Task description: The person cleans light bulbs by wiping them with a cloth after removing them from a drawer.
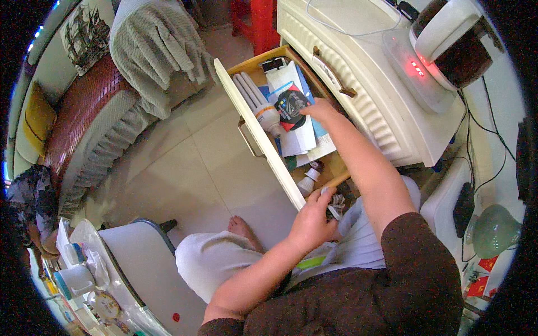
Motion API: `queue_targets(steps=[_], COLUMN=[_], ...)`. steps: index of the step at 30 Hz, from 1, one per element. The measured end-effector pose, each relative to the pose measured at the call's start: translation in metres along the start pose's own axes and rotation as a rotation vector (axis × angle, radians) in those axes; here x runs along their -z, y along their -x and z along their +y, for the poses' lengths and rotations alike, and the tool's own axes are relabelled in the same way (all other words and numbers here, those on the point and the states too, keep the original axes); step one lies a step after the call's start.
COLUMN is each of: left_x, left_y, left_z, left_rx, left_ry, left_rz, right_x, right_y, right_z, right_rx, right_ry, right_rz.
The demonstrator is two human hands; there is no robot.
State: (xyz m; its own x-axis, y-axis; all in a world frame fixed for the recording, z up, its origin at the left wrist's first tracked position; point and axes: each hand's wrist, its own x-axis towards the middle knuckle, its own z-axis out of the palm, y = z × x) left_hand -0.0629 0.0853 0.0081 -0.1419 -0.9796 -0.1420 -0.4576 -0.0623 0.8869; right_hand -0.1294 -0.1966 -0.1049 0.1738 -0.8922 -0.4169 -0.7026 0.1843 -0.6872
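An open wooden drawer (280, 171) with a cream front juts from the cabinet before me. My right hand (321, 112) reaches into it, fingertips on a red and black printed packet (292, 107); whether they grip it I cannot tell. Under the packet lie papers (298, 140) and a blue folder. Along the drawer front rests a large compact fluorescent bulb (262, 107). A smaller white bulb (309, 180) lies at the near end. By the drawer's near corner, above my lap, my left hand (313, 218) is closed around a bundled white cable (336, 206), partly hidden by the fingers.
On the cream cabinet (378, 54) stands a glass kettle (458, 50) on a lit base. Black cords (468, 126) hang at right. A cluttered table (126, 290) and grey seat (130, 248) are at lower left. A covered sofa (88, 96) and red stool (254, 25) stand beyond.
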Motion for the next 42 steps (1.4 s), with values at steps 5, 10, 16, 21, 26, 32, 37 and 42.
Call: queue_targets(steps=[5, 10, 16, 21, 26, 32, 37, 42], left_x=[0.005, 0.003, -0.001, 0.001, -0.014, 0.016, 0.018, 0.013], left_y=[-0.001, 0.005, 0.011, 0.012, 0.002, -0.002, -0.009, -0.021], left_z=[0.006, 0.002, 0.005, 0.005, -0.023, -0.011, -0.020, -0.032], left_rx=[0.054, 0.027, -0.046, 0.000, -0.037, 0.241, 0.396, 0.302], left_ry=[0.035, 0.019, -0.021, -0.024, 0.177, 0.690, 0.740, 0.909], left_rz=[-0.083, -0.037, 0.035, -0.014, 0.069, 0.082, 0.234, 0.392], right_x=[0.036, 0.049, 0.037, 0.041, 0.053, 0.078, 0.108, 0.117], right_y=[0.042, 0.105, 0.100, 0.092, 0.105, 0.148, 0.204, 0.242], right_z=[-0.038, -0.075, -0.050, -0.047, -0.052, -0.062, -0.079, -0.086], right_rx=[0.193, 0.237, 0.166, 0.208, 0.263, 0.422, 0.541, 0.497], right_ry=[0.378, 0.627, 0.810, 0.786, 0.718, 0.186, -0.096, -0.646], right_rz=[0.109, 0.251, 0.153, 0.131, 0.123, 0.150, 0.276, 0.035])
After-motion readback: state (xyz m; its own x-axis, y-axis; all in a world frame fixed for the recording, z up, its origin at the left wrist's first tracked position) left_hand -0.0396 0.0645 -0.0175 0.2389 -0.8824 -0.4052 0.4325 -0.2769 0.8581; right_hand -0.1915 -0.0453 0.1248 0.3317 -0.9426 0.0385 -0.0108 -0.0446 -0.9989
